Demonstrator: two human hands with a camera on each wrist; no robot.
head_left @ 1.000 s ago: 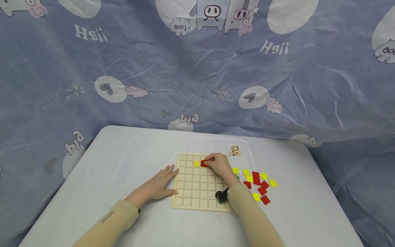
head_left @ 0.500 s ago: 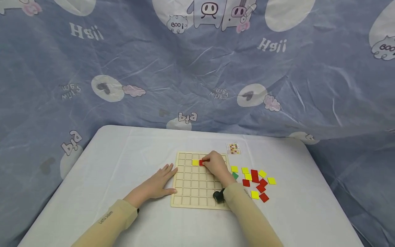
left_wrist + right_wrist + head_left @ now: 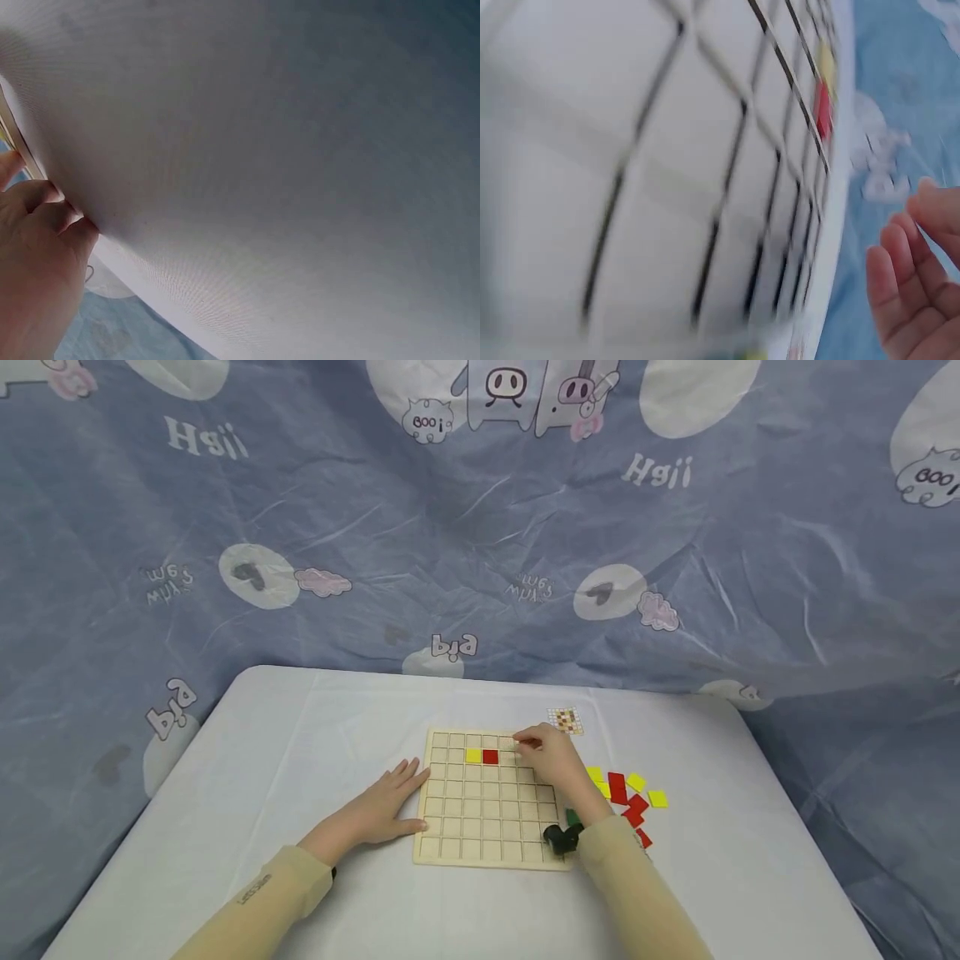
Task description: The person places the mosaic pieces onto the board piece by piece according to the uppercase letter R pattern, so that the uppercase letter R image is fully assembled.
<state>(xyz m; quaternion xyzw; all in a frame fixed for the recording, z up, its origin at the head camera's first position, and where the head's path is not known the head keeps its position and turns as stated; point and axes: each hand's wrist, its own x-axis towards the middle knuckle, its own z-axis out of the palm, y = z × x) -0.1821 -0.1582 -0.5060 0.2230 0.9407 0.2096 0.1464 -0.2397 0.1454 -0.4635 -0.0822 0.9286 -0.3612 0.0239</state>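
A wooden grid board (image 3: 482,828) lies on the white table. In its second row from the far edge sit a yellow square tile (image 3: 473,756) and, right beside it, a red square tile (image 3: 490,757). My left hand (image 3: 384,806) rests spread at the board's left edge, with fingertips and thumb touching it. Over the far right part of the board is my right hand (image 3: 552,755), its fingers loosely bent. The right wrist view shows nothing between those fingers (image 3: 883,274); the red tile appears there farther off in the grid.
Loose tiles lie right of the board: several red (image 3: 617,787), several yellow (image 3: 657,799) and a green one (image 3: 572,817) partly hidden by the right arm. A small printed grid card (image 3: 566,720) lies beyond the board's far right corner. Patterned blue cloth (image 3: 450,527) hangs behind the table.
My right hand has let go of the red tile, which stays beside the yellow one, and has moved right along the board. My left hand stays at the left edge.
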